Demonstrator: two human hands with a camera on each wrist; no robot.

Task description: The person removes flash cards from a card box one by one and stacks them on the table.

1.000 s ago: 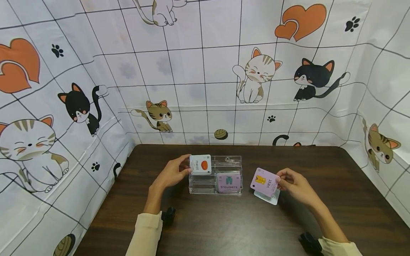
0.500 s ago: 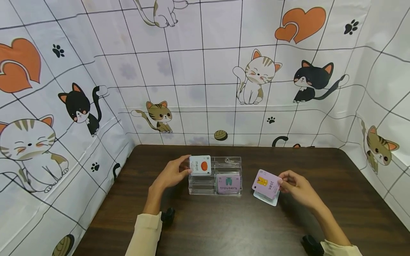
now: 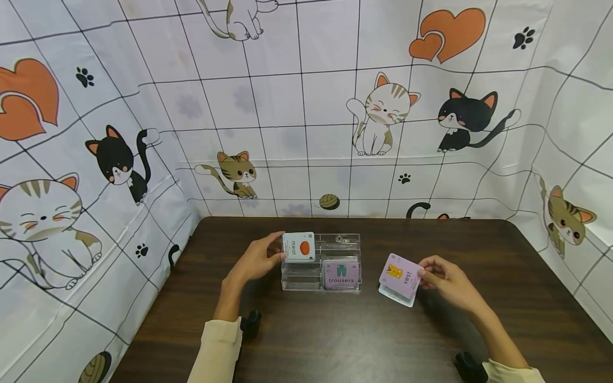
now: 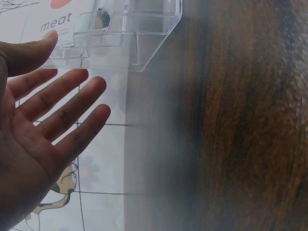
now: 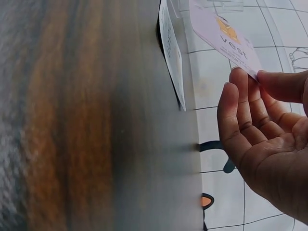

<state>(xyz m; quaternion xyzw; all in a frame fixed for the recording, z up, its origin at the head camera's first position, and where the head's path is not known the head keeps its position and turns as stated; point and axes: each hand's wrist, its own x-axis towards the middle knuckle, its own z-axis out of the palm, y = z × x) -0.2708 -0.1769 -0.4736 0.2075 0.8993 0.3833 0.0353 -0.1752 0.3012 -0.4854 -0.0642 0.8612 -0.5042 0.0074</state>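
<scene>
A clear plastic card rack (image 3: 301,282) stands near the back middle of the table. A white "meat" card (image 3: 299,247) is at its upper left, and a purple "trousers" card (image 3: 341,274) at its lower right. My left hand (image 3: 257,259) is at the rack's left end. In the left wrist view its thumb lies over the edge of the meat card, the other fingers stretched out beside the rack. My right hand (image 3: 447,282) pinches the corner of a purple "vest" card (image 3: 401,277) between thumb and fingers. A pale card (image 3: 396,297) lies partly hidden beneath it.
The dark wooden table (image 3: 335,340) reaches back to a white cloth wall (image 3: 282,101) printed with cats and hearts. Black camera bands (image 3: 251,322) sit at both wrists.
My right hand has drawn the vest card slightly to the right, above the pale card. The left hand and the rack stay in place.
</scene>
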